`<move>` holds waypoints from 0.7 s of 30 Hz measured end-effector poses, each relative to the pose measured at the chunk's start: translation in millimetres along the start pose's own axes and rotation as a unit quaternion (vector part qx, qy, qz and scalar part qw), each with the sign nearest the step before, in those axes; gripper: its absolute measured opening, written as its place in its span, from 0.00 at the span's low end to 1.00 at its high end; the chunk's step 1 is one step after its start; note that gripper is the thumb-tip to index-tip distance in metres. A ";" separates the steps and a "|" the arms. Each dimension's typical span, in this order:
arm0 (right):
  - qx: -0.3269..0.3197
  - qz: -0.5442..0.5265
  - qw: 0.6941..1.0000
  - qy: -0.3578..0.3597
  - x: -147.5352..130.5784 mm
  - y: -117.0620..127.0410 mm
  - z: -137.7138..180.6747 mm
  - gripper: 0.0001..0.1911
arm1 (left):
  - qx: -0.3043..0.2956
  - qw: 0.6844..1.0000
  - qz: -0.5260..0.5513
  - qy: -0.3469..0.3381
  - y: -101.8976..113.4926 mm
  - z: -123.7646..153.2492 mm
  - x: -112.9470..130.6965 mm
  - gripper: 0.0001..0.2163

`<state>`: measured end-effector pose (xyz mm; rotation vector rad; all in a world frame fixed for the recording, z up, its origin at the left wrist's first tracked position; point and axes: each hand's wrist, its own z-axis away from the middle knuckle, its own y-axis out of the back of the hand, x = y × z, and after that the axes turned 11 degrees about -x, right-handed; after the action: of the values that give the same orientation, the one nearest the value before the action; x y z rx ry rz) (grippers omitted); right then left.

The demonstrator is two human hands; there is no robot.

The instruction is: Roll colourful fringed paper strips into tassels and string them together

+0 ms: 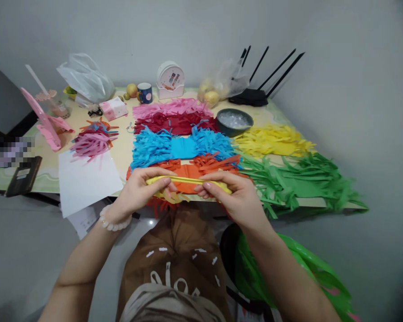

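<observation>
Between my two hands stretches a narrow roll of yellow tissue paper (190, 180), held level above the table's front edge. My left hand (147, 184) pinches one end between thumb and fingers. The other end is gripped the same way by my right hand (229, 190). Loose yellow fringe hangs below the left fingers. Right behind the roll lies orange fringed paper (188, 172), partly covered by my hands. Blue fringed paper (183, 147), dark red fringed paper (177, 123) and pink fringed paper (174, 108) lie in rows farther back.
Green fringed paper (302, 183) overhangs the front edge at right, with yellow fringed paper (275, 141) behind it. A dark bowl (234, 121) stands beside them. At left are a white sheet (87, 179), a tassel bundle (94, 141) and a pink stand (49, 125). A mug (144, 93) stands behind.
</observation>
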<state>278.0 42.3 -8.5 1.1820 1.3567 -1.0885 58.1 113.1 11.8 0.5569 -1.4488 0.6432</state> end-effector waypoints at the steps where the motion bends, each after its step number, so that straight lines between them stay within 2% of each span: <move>1: 0.003 -0.011 1.000 0.003 2.2 0.1 0.4 0.15 | -0.003 1.000 0.023 0.000 0.1 0.2 -1.2 0.13; 4: -0.001 -0.028 1.000 0.013 8.5 1.9 1.8 0.14 | -0.025 0.995 0.098 -0.006 1.0 0.4 -4.0 0.12; 8: -0.021 -0.049 0.997 0.052 15.5 5.1 2.5 0.08 | -0.052 0.984 0.168 -0.037 -0.4 -0.5 -7.0 0.05; 11: -0.039 -0.035 0.994 0.091 16.5 7.0 1.8 0.05 | -0.056 0.981 0.174 -0.058 -2.4 -0.5 -11.7 0.04; 14: -0.059 0.045 0.987 0.141 11.6 8.9 1.8 0.09 | -0.052 0.985 0.152 -0.070 0.2 2.4 -15.6 0.05; 16: -0.068 0.130 0.970 0.192 5.4 10.7 2.9 0.13 | -0.069 0.991 0.095 -0.067 5.7 6.2 -13.1 0.07; 18: -0.073 0.220 0.940 0.249 -2.2 12.7 4.5 0.15 | -0.094 0.992 -0.049 -0.076 11.5 10.6 -4.9 0.08; 19: -0.078 0.263 0.922 0.274 -6.2 13.7 5.4 0.15 | -0.093 0.981 -0.144 -0.092 13.3 12.4 0.7 0.08; 21: -0.101 0.336 0.884 0.307 -13.4 15.1 6.8 0.14 | -0.071 0.936 -0.315 -0.137 12.7 14.1 12.0 0.06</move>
<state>294.3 36.0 3.9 1.7363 1.2985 -0.0579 39.2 113.2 24.0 0.9682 -1.4467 -0.0516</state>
